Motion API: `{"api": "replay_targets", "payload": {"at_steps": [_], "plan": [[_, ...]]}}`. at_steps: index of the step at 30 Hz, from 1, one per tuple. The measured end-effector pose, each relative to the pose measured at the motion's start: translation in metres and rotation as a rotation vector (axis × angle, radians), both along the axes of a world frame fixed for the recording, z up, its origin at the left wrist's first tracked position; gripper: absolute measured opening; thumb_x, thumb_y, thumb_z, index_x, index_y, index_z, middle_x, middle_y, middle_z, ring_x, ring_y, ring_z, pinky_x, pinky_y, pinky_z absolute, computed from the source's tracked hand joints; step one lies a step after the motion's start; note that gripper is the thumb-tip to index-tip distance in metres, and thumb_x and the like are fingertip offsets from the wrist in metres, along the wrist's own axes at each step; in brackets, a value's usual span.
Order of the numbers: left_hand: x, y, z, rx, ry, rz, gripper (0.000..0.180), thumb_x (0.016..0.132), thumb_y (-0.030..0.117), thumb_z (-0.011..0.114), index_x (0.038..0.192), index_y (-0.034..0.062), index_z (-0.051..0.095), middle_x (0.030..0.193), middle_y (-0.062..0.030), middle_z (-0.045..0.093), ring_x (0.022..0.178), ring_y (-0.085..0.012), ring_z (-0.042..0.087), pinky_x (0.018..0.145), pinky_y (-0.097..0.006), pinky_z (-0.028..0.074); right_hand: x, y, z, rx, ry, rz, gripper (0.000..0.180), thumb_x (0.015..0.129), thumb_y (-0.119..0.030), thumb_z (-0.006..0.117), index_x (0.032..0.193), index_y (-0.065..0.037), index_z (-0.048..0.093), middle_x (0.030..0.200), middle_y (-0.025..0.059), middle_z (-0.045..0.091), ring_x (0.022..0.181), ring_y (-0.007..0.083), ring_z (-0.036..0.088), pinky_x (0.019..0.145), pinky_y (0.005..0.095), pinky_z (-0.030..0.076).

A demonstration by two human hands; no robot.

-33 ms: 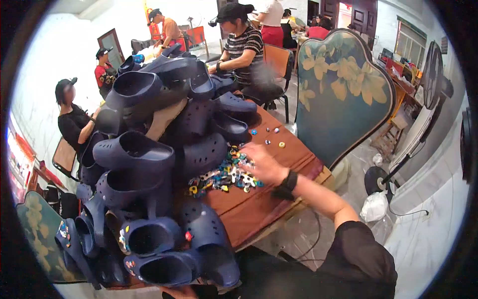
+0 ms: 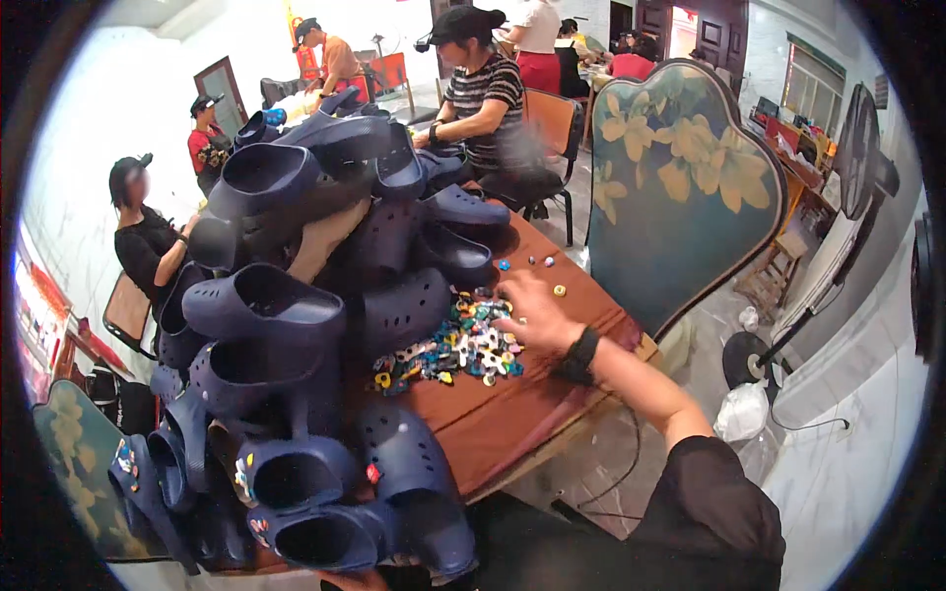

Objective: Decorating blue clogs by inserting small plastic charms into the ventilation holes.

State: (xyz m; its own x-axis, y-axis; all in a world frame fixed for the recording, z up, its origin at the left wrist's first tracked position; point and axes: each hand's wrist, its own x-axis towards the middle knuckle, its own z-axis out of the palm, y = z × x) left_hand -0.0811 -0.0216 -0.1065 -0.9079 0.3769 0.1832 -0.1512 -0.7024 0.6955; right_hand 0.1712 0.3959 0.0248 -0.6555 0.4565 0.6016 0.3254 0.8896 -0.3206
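Small colourful charms (image 2: 463,340) lay heaped on the brown desk (image 2: 473,433) beside the piled navy clogs (image 2: 258,310), probably light and slightly rubbery, and likely easiest to pinch by their edges. At the heap's right side, the right hand (image 2: 542,313) was spread open, blurred; the left hand (image 2: 357,579) showed only partly beneath the front clog (image 2: 330,540), its grip impossible to tell.

Right hand (image 2: 538,317) by charm pile (image 2: 455,345), navy clogs (image 2: 399,313) alongside.

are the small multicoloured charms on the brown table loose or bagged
Loose: the small multicoloured charms lie in an uncovered heap on the brown table, with no bag around them.
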Motion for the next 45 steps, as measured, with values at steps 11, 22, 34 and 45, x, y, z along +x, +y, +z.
{"api": "replay_targets", "payload": {"at_steps": [11, 22, 34, 45], "plan": [[-0.046, 0.023, -0.019, -0.183, 0.031, 0.207, 0.06, 0.099, 0.044, 0.048, 0.146, 0.0096, 0.034, 0.143, -0.013, 0.044, 0.136, -0.0274, 0.038, 0.114, -0.044, 0.031, 0.021, 0.188, -0.106, -0.287, -0.069, -0.183, 0.054, 0.091, -0.047, 0.057, 0.125, -0.005, 0.055, 0.119, 0.0181, 0.058, 0.114, 0.0342, 0.055, 0.098, 0.0432, 0.042], [-0.054, 0.042, -0.034, -0.269, 0.025, 0.265, 0.061, 0.098, 0.044, 0.049, 0.147, 0.0096, 0.034, 0.143, -0.0132, 0.044, 0.136, -0.0275, 0.038, 0.114, -0.044, 0.031, -0.063, 0.036, -0.12, -0.364, 0.251, -0.309, 0.03, 0.09, -0.032, 0.057, 0.103, -0.007, 0.065, 0.105, 0.0151, 0.064, 0.106, 0.0365, 0.055, 0.091, 0.0484, 0.043], [-0.057, 0.043, -0.013, -0.319, 0.076, 0.38, 0.062, 0.098, 0.044, 0.049, 0.147, 0.0096, 0.034, 0.144, -0.0135, 0.044, 0.136, -0.0276, 0.038, 0.114, -0.045, 0.03, -0.139, -0.038, -0.095, -0.807, 0.429, -0.214, 0.064, 0.09, -0.04, 0.055, 0.144, -0.011, 0.038, 0.145, 0.0241, 0.027, 0.13, 0.0434, 0.035, 0.108, 0.048, 0.031], [-0.036, -0.021, -0.01, -0.524, 0.083, 0.518, 0.062, 0.098, 0.044, 0.05, 0.147, 0.0096, 0.034, 0.144, -0.0137, 0.043, 0.136, -0.0277, 0.038, 0.114, -0.045, 0.03, -0.059, -0.07, -0.028, -0.174, -0.177, 0.31, 0.117, 0.065, -0.062, 0.077, 0.149, 0.0, 0.024, 0.145, 0.0341, 0.031, 0.133, 0.0491, 0.034, 0.108, 0.0525, 0.028]]}}
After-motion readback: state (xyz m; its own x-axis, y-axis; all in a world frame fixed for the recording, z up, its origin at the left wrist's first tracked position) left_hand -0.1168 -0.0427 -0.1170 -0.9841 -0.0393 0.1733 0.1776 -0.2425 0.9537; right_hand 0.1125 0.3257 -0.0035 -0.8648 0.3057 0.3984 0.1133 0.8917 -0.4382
